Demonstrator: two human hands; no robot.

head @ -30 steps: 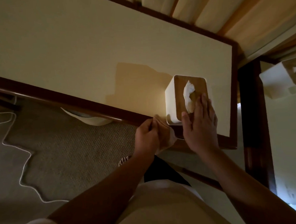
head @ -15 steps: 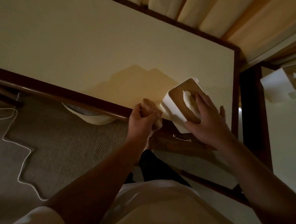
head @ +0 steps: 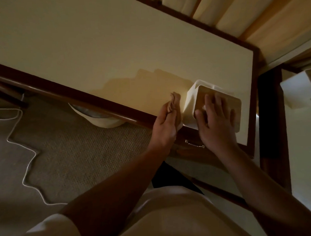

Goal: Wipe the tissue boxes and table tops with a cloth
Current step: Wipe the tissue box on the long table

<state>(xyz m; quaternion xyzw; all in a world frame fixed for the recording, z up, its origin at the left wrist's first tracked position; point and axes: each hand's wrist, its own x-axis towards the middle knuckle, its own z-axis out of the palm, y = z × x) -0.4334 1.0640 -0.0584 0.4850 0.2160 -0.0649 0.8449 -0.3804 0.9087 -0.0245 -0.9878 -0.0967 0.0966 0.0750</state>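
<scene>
tissue box (head: 189, 106): white, wood-topped, tilted, centre-right | cloth (head: 174, 99): bunched, just left | table top (head: 113, 48): cream, dark-rimmed

Bench top, left and far: a wide bare stretch of the bench (head: 95, 40) is noted.
Near right corner: taken up by the tissue box (head: 189, 106), with the right hand (head: 215, 122) laid flat over its lid.
Left of box: the left hand (head: 165, 126), gripping the bunched cloth (head: 173, 102), is set just beside the white side; contact cannot be told.
Far edge: closed off by curtain (head: 218, 9) folds.
Right edge: a narrow dark gap (head: 271, 113) is seen before a second box (head: 300, 91).
Floor: carpet crossed by a white cord (head: 29, 157).
</scene>
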